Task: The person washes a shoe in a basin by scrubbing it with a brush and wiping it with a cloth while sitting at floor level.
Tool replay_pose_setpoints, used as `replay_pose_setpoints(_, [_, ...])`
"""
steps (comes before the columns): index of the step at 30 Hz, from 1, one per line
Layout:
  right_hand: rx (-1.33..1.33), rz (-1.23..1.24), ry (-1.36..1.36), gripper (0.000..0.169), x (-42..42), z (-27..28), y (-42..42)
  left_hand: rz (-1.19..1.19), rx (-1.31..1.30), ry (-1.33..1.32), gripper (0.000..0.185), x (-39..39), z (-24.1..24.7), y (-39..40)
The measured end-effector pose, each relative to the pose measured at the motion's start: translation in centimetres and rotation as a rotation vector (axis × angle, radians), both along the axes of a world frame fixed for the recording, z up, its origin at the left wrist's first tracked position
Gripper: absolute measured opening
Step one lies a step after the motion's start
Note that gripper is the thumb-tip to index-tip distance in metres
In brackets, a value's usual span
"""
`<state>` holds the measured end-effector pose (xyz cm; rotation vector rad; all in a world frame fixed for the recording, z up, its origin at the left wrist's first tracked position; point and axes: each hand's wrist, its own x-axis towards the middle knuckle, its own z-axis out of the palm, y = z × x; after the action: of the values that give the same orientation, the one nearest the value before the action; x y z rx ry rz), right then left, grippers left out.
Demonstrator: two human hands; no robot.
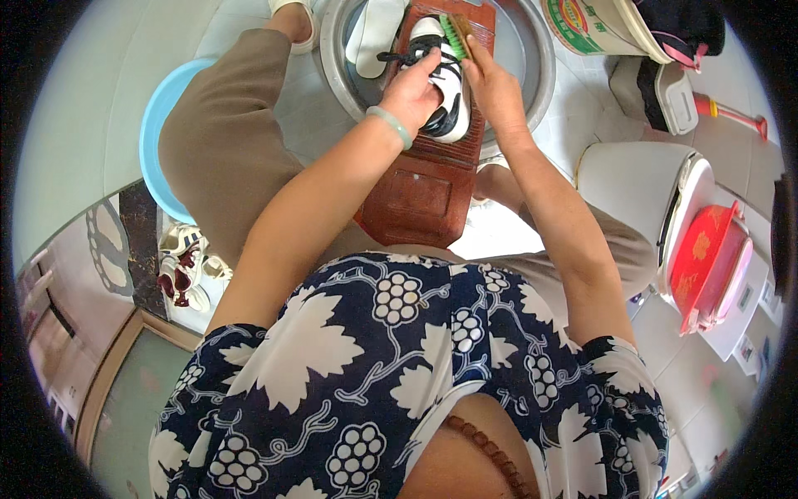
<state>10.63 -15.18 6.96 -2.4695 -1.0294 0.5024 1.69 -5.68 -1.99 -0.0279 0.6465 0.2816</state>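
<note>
A white and black lace-up shoe point(457, 106) lies on a reddish-brown washboard point(414, 199), its toe pointing away from me. My left hand point(413, 93), with a pale green bangle at the wrist, grips the shoe at its opening, thumb on the tongue and laces. In my right hand point(495, 87) is a scrubbing brush point(461, 36) with a wooden back and green bristles, which rest against the side of the shoe near the toe. The washboard leans across a round metal basin point(541, 75) holding water. White insoles point(380, 37) lie in the basin, left of the board.
A light blue plastic basin point(149, 146) stands at the left, with several shoes point(184, 268) on the floor below it. At the right are a white bucket point(598, 28), a grey bin point(676, 100), a white lidded container point(636, 181) and a red plastic basin point(704, 262).
</note>
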Motion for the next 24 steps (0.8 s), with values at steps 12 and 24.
replay_pose_setpoints(12, [0.165, -0.018, -0.014, 0.041, -0.4, -1.8, -0.4, 0.042, 0.004, -0.018, 0.038, -0.1, 3.1, -2.5])
replay_pose_setpoints(24, [0.109, -0.124, 0.013, 0.042, 0.6, -1.8, -2.0, -0.023, -0.020, -0.120, 0.041, -0.5, 2.3, -2.4])
